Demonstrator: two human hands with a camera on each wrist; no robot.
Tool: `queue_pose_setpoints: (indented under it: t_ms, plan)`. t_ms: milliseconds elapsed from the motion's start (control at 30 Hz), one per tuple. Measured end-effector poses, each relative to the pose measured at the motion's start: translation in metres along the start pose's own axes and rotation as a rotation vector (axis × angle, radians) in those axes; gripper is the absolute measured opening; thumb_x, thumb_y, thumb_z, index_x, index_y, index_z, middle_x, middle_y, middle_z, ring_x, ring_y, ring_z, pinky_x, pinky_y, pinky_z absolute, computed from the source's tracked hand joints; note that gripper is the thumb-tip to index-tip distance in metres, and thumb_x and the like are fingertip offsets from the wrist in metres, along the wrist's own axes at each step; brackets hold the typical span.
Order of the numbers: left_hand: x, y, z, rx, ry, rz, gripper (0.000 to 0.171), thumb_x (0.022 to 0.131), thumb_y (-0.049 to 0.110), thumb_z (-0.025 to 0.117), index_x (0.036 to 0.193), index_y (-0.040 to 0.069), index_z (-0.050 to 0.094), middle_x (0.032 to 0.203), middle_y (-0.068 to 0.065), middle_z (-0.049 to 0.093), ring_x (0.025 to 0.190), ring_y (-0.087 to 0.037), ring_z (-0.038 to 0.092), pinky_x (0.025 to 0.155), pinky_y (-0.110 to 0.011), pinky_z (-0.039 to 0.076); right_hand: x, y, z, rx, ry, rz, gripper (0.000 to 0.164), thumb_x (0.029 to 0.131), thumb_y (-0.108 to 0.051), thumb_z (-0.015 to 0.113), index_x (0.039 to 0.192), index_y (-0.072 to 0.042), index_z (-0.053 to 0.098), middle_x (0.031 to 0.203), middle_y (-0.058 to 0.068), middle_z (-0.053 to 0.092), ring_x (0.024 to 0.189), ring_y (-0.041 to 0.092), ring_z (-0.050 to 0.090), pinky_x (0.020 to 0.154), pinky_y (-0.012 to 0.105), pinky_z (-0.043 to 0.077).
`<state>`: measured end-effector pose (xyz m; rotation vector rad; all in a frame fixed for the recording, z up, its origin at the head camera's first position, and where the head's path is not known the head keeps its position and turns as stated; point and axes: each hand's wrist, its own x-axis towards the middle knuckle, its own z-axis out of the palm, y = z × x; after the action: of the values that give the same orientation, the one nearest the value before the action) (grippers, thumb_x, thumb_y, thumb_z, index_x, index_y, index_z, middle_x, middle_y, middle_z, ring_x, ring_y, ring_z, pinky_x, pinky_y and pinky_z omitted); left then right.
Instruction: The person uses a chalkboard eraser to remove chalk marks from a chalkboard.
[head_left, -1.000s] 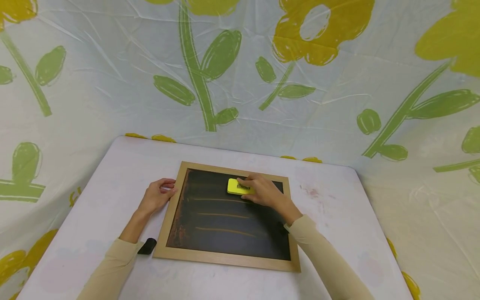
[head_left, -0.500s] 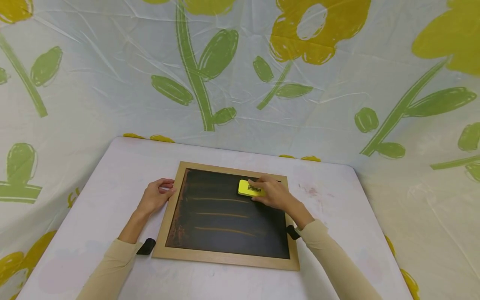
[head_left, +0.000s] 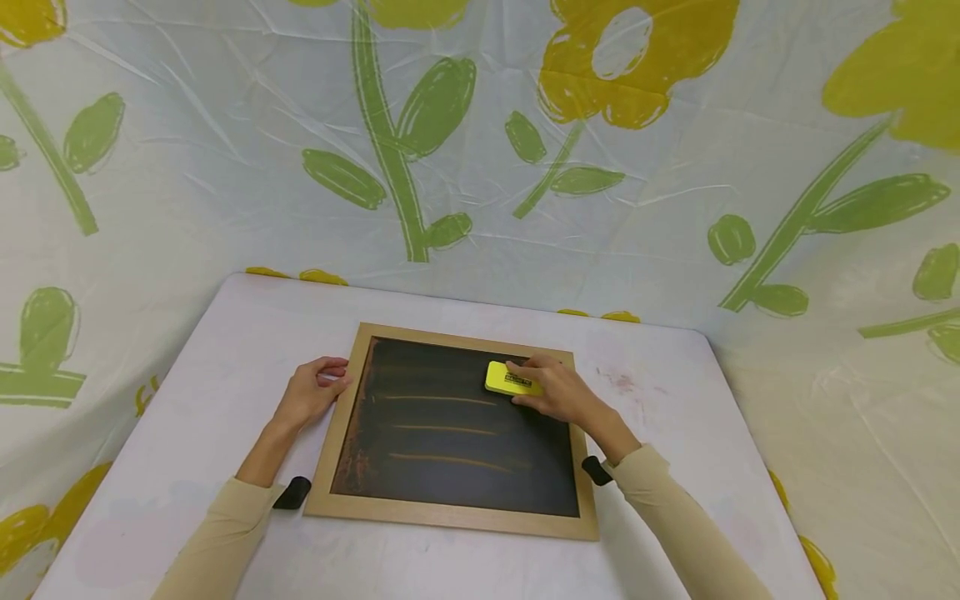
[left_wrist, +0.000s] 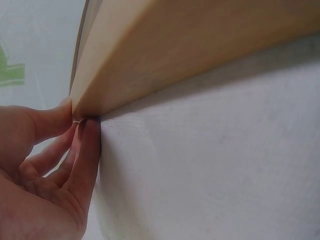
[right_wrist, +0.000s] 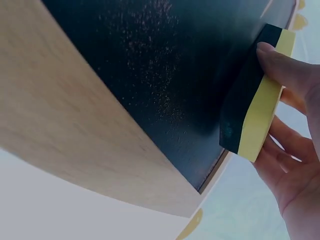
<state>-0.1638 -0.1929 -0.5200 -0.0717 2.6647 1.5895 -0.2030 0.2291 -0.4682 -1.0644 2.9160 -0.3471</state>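
A chalkboard [head_left: 450, 492] in a light wooden frame lies on the table, with several orange chalk lines across its dark surface. Over its upper right part, my right hand [head_left: 558, 390] grips a yellow eraser [head_left: 502, 379] between thumb and fingers. From the right wrist, the eraser [right_wrist: 262, 112] shows a dark felt layer facing the board, and chalk dust [right_wrist: 155, 65] speckles the surface close by. My left hand [head_left: 311, 393] rests at the frame's left side. In the left wrist view its thumb [left_wrist: 52, 120] and fingertips touch the frame's outer edge [left_wrist: 150, 65].
The board rests on a white table [head_left: 660, 500] with faint reddish smudges [head_left: 622, 382] to its right. Behind the table hangs a white cloth [head_left: 262, 108] printed with yellow flowers. Black wrist pieces [head_left: 293, 493] sit at both sleeves.
My right hand has slid the eraser to the right along the upper part of the board, slowing lately. My left hand has stayed at the frame, and the chalk lines look the same.
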Motion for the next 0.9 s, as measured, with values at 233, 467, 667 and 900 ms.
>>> queue_pose_setpoints:
  t_ms: [233, 467, 667, 900]
  plan:
    - [-0.001, 0.000, -0.001, 0.002, 0.006, 0.009, 0.037, 0.099, 0.007, 0.068, 0.130, -0.012, 0.061, 0.116, -0.028, 0.067, 0.097, -0.038, 0.067, 0.068, -0.021, 0.049, -0.009, -0.001, -0.002, -0.024, 0.020, -0.010, 0.063, 0.087, -0.030, 0.085, 0.142, -0.009, 0.063, 0.122, 0.020, 0.066, 0.109, 0.035, 0.063, 0.087, 0.050, 0.055]
    - [0.000, 0.000, 0.000, 0.014, 0.003, 0.002, 0.037, 0.099, 0.008, 0.068, 0.130, -0.011, 0.061, 0.116, -0.027, 0.067, 0.099, -0.037, 0.067, 0.070, -0.021, 0.050, -0.024, -0.001, -0.005, -0.040, 0.020, 0.005, 0.063, 0.087, -0.031, 0.085, 0.142, -0.010, 0.063, 0.122, 0.020, 0.066, 0.106, 0.033, 0.064, 0.084, 0.048, 0.056]
    - [0.001, 0.001, 0.000, 0.010, 0.000, 0.006, 0.036, 0.099, 0.008, 0.068, 0.130, -0.011, 0.061, 0.116, -0.028, 0.067, 0.098, -0.038, 0.067, 0.070, -0.022, 0.050, -0.038, -0.003, -0.007, -0.020, 0.020, 0.016, 0.064, 0.086, -0.030, 0.086, 0.142, -0.010, 0.063, 0.121, 0.018, 0.067, 0.102, 0.030, 0.064, 0.082, 0.046, 0.057]
    - [0.003, 0.000, 0.000, -0.004, -0.001, 0.008, 0.035, 0.100, 0.007, 0.067, 0.130, -0.011, 0.061, 0.115, -0.027, 0.067, 0.096, -0.036, 0.068, 0.067, -0.020, 0.050, -0.049, -0.004, -0.006, -0.005, 0.039, -0.002, 0.063, 0.085, -0.028, 0.086, 0.141, -0.010, 0.064, 0.119, 0.016, 0.066, 0.101, 0.027, 0.064, 0.081, 0.043, 0.057]
